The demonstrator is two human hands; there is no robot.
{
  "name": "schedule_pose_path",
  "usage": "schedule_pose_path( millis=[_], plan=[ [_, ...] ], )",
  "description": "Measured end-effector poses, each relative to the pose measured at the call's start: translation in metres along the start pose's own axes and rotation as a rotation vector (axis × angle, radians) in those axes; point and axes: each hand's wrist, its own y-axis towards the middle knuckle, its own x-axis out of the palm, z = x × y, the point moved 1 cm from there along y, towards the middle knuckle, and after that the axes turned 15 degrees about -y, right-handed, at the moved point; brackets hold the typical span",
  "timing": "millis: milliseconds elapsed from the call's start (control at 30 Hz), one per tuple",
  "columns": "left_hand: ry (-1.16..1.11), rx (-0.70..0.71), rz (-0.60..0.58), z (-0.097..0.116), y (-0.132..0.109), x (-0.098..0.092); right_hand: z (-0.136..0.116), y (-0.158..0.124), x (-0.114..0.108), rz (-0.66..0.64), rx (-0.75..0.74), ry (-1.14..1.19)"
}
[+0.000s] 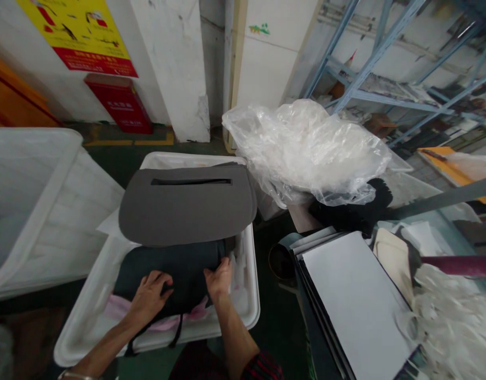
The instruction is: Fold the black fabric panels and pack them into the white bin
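Observation:
A dark blue-grey, soft-looking piece [187, 264] lies in a white plastic bin [254, 295], possibly a stack of cut material. My left hand [151, 295] rests over its front left part with fingers curled in; what they pinch, if anything, is hidden. At its right end my right hand [219, 277] grips the edge, thumb on top. Just beyond sits a stack of grey rounded panels [187, 211] with a long slot in the top one. Pink cloth [197, 311] and black straps [177, 332] show at the near side of the bin.
Left stands another large white bin [56, 221]. Clear plastic bags [310, 148] are heaped at the far right. White sheets [357, 301] on dark boards lie on the right, beside whitish strips [456, 311]. Behind are a red box [120, 103] and a blue metal rack [369, 68].

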Motion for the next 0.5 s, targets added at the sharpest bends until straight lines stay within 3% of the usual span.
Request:
schedule_pose_path(
  millis=[100,267,500],
  plan=[
    [-0.002,0.003,-0.001,0.000,0.001,0.000,-0.004,-0.010,-0.004,0.029,0.143,0.075],
    [0.002,0.002,0.009,-0.002,0.002,0.002,-0.007,-0.010,-0.015,-0.045,0.214,0.148],
    [0.005,-0.012,0.018,-0.004,0.001,0.003,-0.013,-0.017,-0.018,0.006,0.166,0.048]
  ],
)
